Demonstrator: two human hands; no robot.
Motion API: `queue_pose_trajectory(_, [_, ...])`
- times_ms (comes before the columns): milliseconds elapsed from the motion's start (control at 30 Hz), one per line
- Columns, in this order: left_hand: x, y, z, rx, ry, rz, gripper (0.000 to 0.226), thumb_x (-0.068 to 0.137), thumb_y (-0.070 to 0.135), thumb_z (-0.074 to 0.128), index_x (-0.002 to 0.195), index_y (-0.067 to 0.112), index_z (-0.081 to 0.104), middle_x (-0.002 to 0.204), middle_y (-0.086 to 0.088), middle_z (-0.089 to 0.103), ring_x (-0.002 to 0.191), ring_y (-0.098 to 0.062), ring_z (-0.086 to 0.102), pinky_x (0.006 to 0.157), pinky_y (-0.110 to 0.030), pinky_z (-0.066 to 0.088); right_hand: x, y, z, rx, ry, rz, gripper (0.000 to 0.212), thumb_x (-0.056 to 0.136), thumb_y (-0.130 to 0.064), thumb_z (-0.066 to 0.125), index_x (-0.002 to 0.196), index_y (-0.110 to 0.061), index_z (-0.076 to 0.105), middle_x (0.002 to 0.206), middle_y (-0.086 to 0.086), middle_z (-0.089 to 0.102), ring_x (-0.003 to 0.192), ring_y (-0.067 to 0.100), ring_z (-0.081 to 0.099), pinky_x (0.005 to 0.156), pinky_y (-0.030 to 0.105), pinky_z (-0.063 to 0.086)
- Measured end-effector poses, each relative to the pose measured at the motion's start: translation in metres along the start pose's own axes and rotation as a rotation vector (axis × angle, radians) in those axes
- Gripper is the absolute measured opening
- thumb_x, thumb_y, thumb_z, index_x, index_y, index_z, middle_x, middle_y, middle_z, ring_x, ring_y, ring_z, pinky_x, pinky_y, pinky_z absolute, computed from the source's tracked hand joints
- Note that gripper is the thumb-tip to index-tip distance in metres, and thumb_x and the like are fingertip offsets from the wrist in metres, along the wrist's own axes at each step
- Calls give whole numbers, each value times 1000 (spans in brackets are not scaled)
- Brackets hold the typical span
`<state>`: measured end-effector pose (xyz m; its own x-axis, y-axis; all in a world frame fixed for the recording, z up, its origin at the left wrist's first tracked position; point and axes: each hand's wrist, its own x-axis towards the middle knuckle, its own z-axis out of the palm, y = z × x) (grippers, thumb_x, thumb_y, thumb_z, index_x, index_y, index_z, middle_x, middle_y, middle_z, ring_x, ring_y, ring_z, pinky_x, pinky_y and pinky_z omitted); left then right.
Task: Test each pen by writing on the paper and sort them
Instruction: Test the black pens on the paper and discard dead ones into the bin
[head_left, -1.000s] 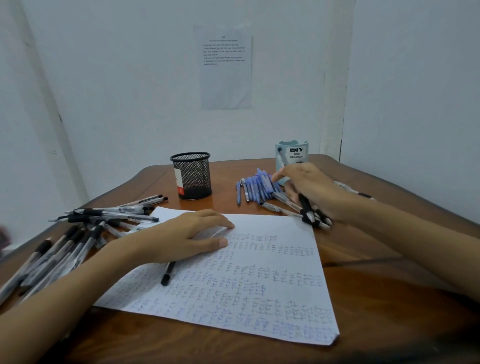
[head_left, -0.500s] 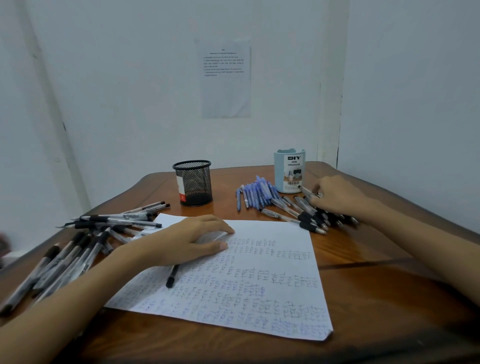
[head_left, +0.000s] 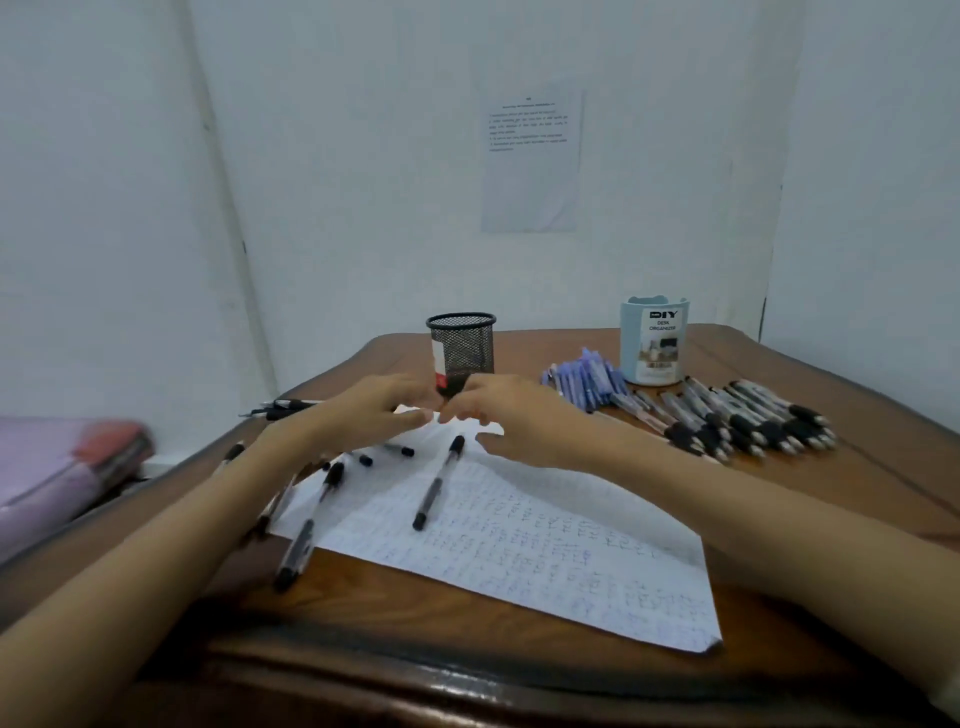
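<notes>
Broadly, a brown wooden table (head_left: 831, 519) fills the lower half of the frame, its far corner set against pale walls. Lying askew across its centre is the paper (head_left: 545, 545), a white sheet covered in rows of small blue and dark scribbles, with its near right corner toward the lower right of the frame.

Both forearms reach in from the bottom corners. The left hand (head_left: 371, 413) and right hand (head_left: 519, 421) meet over the paper's far edge, fingertips almost touching. Motion blur hides the fingers there, so I cannot tell whether either hand grips anything.

At centre right lies a row of clear pens with black grips (head_left: 748, 421), side by side, tips toward the viewer. Just left of them is a cluster of blue pens (head_left: 587, 382). Behind these stands a light blue desk organizer (head_left: 653, 343), and further left a black mesh cup (head_left: 462, 345), partly hidden by the hands.

A few black-capped pens (head_left: 283, 408) poke out behind the left wrist. One capped pen (head_left: 436, 486) lies on the paper below the hands, and another pen (head_left: 309, 525) crosses the sheet's left edge onto the wood.
</notes>
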<state>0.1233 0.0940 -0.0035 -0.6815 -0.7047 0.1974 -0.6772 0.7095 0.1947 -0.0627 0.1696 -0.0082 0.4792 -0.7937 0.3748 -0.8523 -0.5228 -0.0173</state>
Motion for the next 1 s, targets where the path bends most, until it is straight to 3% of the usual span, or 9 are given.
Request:
queue_pose_trajectory(167, [-32, -18, 11, 41, -50, -34, 38, 96, 39, 38, 119, 18, 60, 123, 3, 55, 111, -9, 48, 101, -32, 37, 21, -16, 14, -245, -52, -205, 34, 91, -5, 53, 118, -23, 61, 117, -5, 57, 109, 12, 46, 74, 31, 48])
queue_pose_trajectory(400, [-28, -13, 19, 73, -34, -49, 35, 101, 24, 33, 129, 14, 52, 133, -3, 49, 121, -13, 43, 100, -18, 26, 7, 10, 20, -225, 180, -352, 9, 79, 1, 58, 82, -8, 56, 83, 5, 55, 68, 19, 53, 47, 24, 40])
queue_pose_trajectory(500, [-27, -14, 18, 86, -38, -44, 36, 101, 25, 32, 131, 15, 50, 135, -1, 47, 124, -12, 41, 100, -16, 23, -1, 20, 8, -172, 307, -327, 11, 78, -3, 41, 79, -10, 50, 76, 1, 49, 59, 15, 44, 41, 28, 45])
queue_pose_trajectory(567, [-26, -14, 17, 94, -48, -44, 36, 101, 25, 32, 131, 16, 50, 137, 1, 46, 126, -11, 40, 102, -16, 22, -13, 26, -6, -182, 354, -344, 14, 78, -9, 31, 78, -14, 44, 70, -5, 40, 52, 10, 35, 40, 14, 32])
queue_pose_trajectory(667, [-17, -8, 13, 103, -59, -42, 33, 100, 21, 37, 129, 20, 52, 138, 4, 46, 129, -13, 39, 106, -23, 27, -37, 46, -18, -216, 384, -315, 7, 86, -8, 46, 87, -15, 47, 64, -5, 51, 44, 6, 42, 44, 7, 31])
queue_pose_trajectory(767, [-5, 11, 9, 104, -69, 27, 32, 99, 24, 41, 128, 21, 52, 128, 7, 49, 120, -11, 44, 96, -21, 31, -57, 61, -23, 127, 359, 28, 15, 96, -22, 49, 102, -10, 56, 65, -9, 56, 44, 2, 47, 46, 7, 38])
queue_pose_trajectory(867, [12, 36, 7, 105, -97, 137, 30, 98, 26, 43, 126, 23, 54, 128, 5, 52, 116, -9, 47, 98, -24, 35, -68, 67, -33, 873, 236, 433, 49, 87, -58, 30, 100, -18, 54, 58, 7, 62, 31, 9, 36, 31, 18, 28])
queue_pose_trajectory(933, [23, 51, 13, 121, -117, 190, 31, 98, 25, 44, 126, 21, 55, 124, 3, 54, 112, -12, 49, 96, -24, 37, -70, 70, -40, 1129, 270, 527, 58, 92, -59, 20, 100, -13, 55, 61, 13, 63, 27, 8, 27, 33, 13, 19])
queue_pose_trajectory(1000, [32, 60, 23, 128, -119, 227, 32, 97, 25, 45, 127, 20, 55, 122, 1, 54, 110, -14, 51, 92, -25, 38, -70, 71, -45, 1197, 313, 554, 56, 99, -48, 19, 94, -9, 58, 70, 11, 63, 31, 5, 25, 32, 12, 15])
